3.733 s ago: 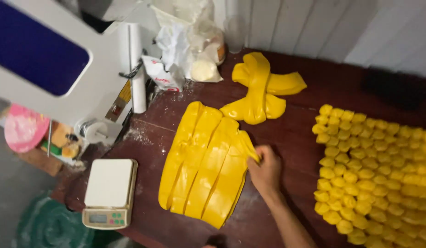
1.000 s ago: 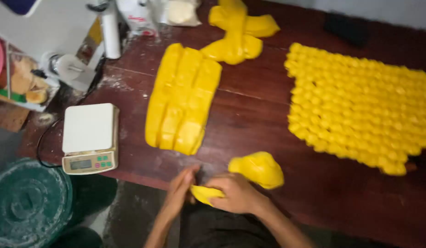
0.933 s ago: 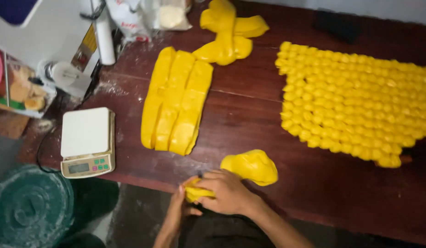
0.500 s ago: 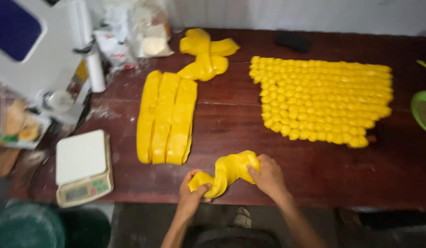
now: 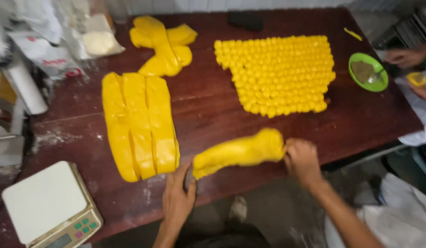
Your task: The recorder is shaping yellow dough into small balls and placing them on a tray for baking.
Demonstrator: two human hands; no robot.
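Dough roll (image 5: 240, 152) ends hidden by left hand (image 5: 178, 197), right hand (image 5: 301, 158)

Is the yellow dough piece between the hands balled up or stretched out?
Stretched out: the dough piece lies as a long roll on the table, left hand at one end, right hand at the other.

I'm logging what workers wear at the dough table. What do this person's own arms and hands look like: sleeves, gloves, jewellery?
Both are bare. The left hand and right hand wear no gloves, and no ring, watch or bracelet shows. No sleeve reaches either forearm as far as the picture shows them. The picture is somewhat blurred, so small marks or a thin band could not be told.
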